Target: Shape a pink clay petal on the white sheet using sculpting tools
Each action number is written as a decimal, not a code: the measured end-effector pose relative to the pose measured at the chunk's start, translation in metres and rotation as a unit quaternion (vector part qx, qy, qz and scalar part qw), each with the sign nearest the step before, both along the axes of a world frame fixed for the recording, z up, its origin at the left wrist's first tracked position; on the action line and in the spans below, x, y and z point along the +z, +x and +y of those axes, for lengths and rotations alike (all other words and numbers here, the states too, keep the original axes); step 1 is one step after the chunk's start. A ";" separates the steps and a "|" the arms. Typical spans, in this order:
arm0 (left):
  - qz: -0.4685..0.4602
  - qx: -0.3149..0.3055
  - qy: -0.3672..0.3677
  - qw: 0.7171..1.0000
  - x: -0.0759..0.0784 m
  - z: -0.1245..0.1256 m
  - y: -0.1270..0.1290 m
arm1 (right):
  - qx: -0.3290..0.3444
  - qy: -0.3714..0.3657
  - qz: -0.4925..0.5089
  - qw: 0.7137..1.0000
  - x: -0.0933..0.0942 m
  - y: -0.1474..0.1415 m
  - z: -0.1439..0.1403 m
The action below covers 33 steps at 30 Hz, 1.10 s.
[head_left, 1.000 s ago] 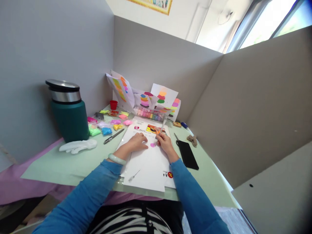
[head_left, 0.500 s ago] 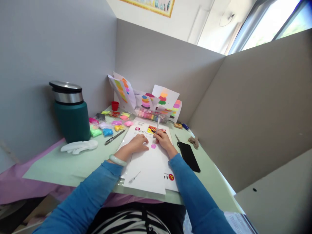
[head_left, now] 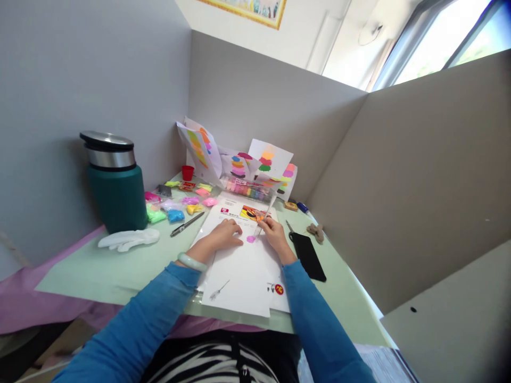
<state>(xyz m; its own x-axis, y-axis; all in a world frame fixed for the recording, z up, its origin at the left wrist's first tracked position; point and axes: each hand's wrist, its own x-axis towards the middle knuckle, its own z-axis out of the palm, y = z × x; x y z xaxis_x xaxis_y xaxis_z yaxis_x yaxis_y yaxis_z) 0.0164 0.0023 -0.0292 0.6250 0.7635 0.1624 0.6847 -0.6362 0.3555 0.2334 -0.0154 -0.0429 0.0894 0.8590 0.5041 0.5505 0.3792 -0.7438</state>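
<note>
My right hand (head_left: 275, 234) is closed round a pale fork (head_left: 272, 202), its handle pointing up and its tines down. The tines sit just at the right edge of a small flattened pink clay piece (head_left: 250, 239). That piece lies on a white sheet of paper (head_left: 239, 276), which carries a small pencil drawing near its lower left corner. My left hand (head_left: 223, 234) rests on the sheet to the left of the pink piece, fingers stretched and holding nothing. Under the sheet lies a printed white folder (head_left: 224, 202).
Several small bags of coloured clay (head_left: 175, 215) lie at the back left, near a pen (head_left: 187, 224). A green flask (head_left: 117, 197) and white gloves (head_left: 130, 240) stand at the left. Scissors (head_left: 290, 227) and a black phone-like slab (head_left: 309, 257) lie at the right. Painted papers (head_left: 235, 165) lean behind.
My right hand has shifted slightly right with the fork, which now leans more to the right. The tines have moved from above the pink piece to its right edge. My left hand stays put.
</note>
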 end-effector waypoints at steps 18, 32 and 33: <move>-0.002 -0.001 0.002 1.000 -0.005 0.004 0.000 | -0.053 0.031 0.022 0.998 0.005 -0.009 -0.008; 0.018 0.004 0.004 1.000 0.003 -0.001 0.001 | -0.086 0.003 -0.115 0.990 -0.008 -0.010 0.000; 0.019 0.004 0.005 1.000 0.003 -0.001 0.001 | -0.088 0.007 -0.116 0.989 -0.008 -0.010 0.001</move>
<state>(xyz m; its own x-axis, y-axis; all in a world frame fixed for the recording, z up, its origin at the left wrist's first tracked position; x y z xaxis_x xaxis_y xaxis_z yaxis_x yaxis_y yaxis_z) 0.0177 0.0010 -0.0265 0.6239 0.7676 0.1468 0.7031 -0.6334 0.3233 0.2238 -0.0139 -0.0511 0.1173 0.8336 0.5397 0.7644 0.2711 -0.5850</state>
